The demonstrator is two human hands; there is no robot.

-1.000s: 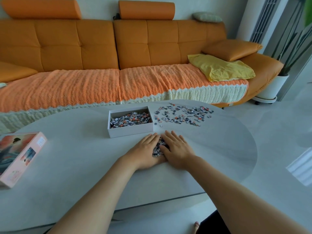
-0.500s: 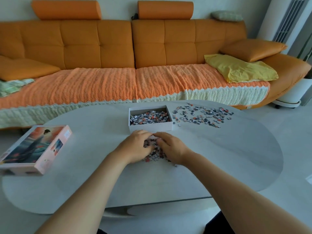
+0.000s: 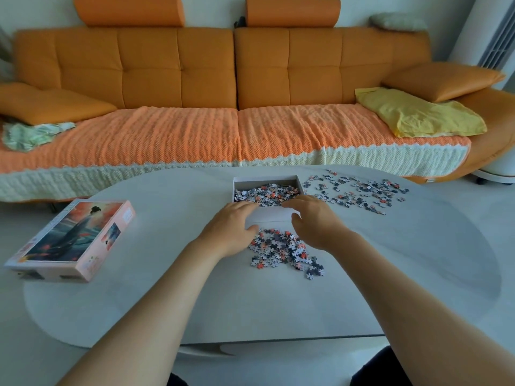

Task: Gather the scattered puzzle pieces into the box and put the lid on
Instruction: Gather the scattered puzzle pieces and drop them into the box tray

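The open white box (image 3: 265, 178) sits mid-table, partly filled with grey, white and orange puzzle pieces. My left hand (image 3: 230, 227) and my right hand (image 3: 316, 222) hover side by side, a little apart, at its near wall, fingers stretched loosely over the rim. No pieces show in either hand; the palms are hidden. Just in front of my hands lies a loose pile of pieces (image 3: 284, 250). Several more scattered pieces (image 3: 356, 192) are spread right of the box. The pink picture lid (image 3: 72, 238) lies at the table's left edge.
The oval grey table (image 3: 404, 274) stands in front of an orange sofa (image 3: 178, 79) with a knitted throw. A yellow cloth (image 3: 418, 115) lies on the sofa's right end. A white planter base (image 3: 498, 168) stands on the floor at far right.
My hands lifted off the pile and moved forward to the box's near rim, spreading apart. The pile lies uncovered behind them. The view shifted left, bringing the lid further in.
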